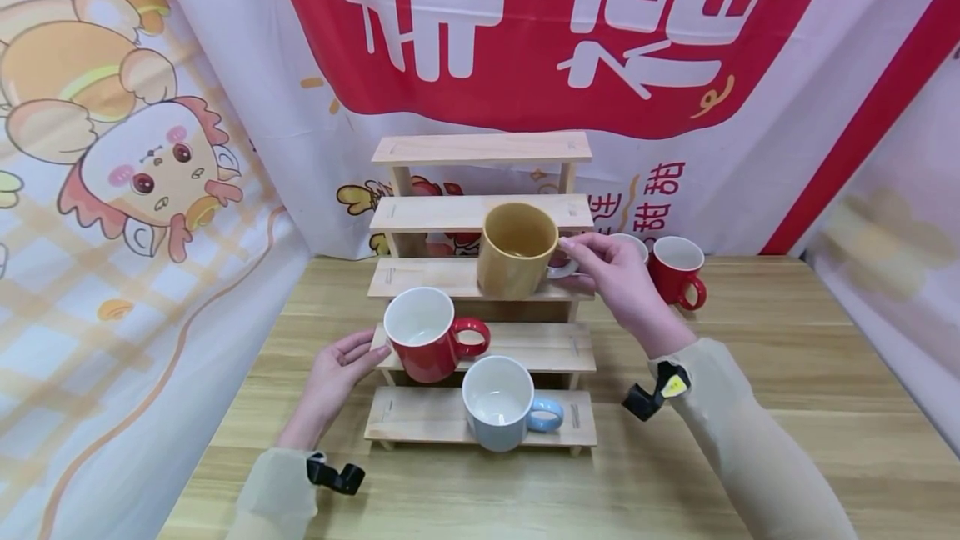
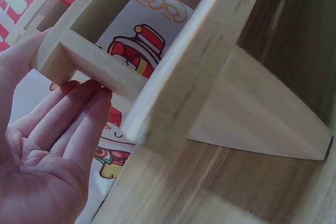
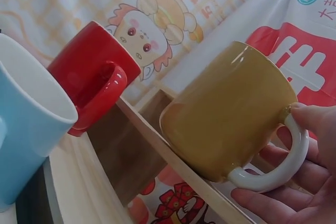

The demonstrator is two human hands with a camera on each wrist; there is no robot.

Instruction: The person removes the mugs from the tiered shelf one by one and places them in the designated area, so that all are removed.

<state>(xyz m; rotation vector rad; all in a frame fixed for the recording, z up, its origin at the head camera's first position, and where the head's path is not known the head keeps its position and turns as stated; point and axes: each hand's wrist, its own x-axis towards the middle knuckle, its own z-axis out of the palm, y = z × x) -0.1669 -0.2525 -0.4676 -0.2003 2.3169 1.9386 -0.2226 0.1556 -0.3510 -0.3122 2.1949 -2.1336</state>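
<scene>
A mustard-yellow mug (image 1: 510, 269) with a white handle (image 3: 275, 179) stands at the right part of the rack's middle board, its base right at the board in the right wrist view. My right hand (image 1: 618, 277) pinches that handle between thumb and fingers. The left hand (image 1: 333, 382) grips the left end of the wooden step rack (image 1: 551, 348), thumb above the board and fingers (image 2: 86, 108) beneath it. Beside that hand, a red mug (image 1: 422, 348) with a white inside sits on the second board from the bottom. A light blue mug (image 1: 498, 411) is on the lowest board.
Right of the rack, a red mug (image 1: 675, 269) stands on the wooden table (image 1: 757, 407), with another mug (image 1: 633, 246) partly hidden behind my right hand. The two upper boards (image 1: 480, 148) hold no mugs. Printed cloth (image 1: 225, 40) hangs behind and at the sides.
</scene>
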